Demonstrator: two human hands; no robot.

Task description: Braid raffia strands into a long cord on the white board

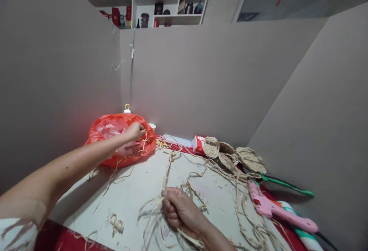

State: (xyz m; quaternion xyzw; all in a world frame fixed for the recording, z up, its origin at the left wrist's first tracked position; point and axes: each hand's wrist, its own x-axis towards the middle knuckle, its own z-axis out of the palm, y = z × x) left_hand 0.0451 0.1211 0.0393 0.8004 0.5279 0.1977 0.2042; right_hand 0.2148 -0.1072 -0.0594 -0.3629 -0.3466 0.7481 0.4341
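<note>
My left hand (pixel 135 131) reaches over a red plastic bag (pixel 97 143), its fingers closed around thin straw strands (pixel 145 142) that hang down at the bag's right side. Near the front of the white board, my right hand (pixel 179 207) is closed on a braided straw cord (pixel 167 172). The braid runs away from my fist toward the back, while loose unbraided strands (pixel 152 208) fan out to the left and below it.
Woven straw pieces (pixel 212 148) lie at the back right beside a red and white box (pixel 198 144). A pink glue gun (pixel 281 208) and green-handled pliers (pixel 287 184) lie along the right edge. Long braids (pixel 238 201) trail nearby; a small straw knot (pixel 116 225) sits front left.
</note>
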